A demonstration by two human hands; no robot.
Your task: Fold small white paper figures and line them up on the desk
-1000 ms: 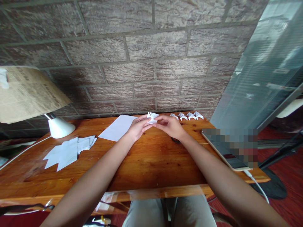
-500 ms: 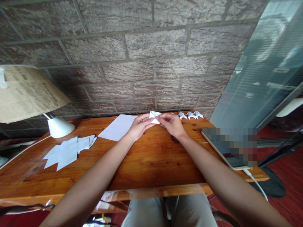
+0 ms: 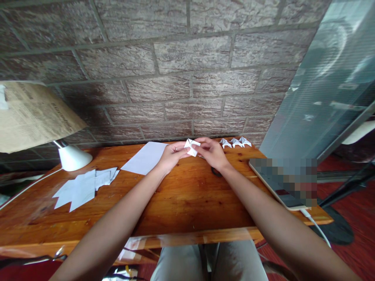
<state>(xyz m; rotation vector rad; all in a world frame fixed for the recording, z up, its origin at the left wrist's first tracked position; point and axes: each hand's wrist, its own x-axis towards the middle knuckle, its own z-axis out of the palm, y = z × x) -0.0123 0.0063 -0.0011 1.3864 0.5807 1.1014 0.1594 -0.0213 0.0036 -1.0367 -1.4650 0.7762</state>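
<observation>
A small folded piece of white paper (image 3: 191,150) is held between both hands above the back of the wooden table. My left hand (image 3: 172,155) pinches its left side, thumb on the near face. My right hand (image 3: 211,152) grips its right side, with the thumb pressed across the paper. The fingers behind the paper are partly hidden. To the right of my right hand, near the wall, stand several folded paper shapes (image 3: 235,143) with pointed tips, in a row. Left of my left hand lies a flat white sheet (image 3: 143,159).
Cut paper pieces (image 3: 83,186) lie in an overlapping pile at the left. Behind them stands a lamp (image 3: 74,158) with a paper shade. A tablet (image 3: 277,185) with a white cable lies along the table's right edge. A brick wall (image 3: 175,89) borders the back.
The folded paper has turned in the fingers, and its flaps sit at a different angle. My right fingers have shifted slightly on it. Both hands stay at about the same place.
</observation>
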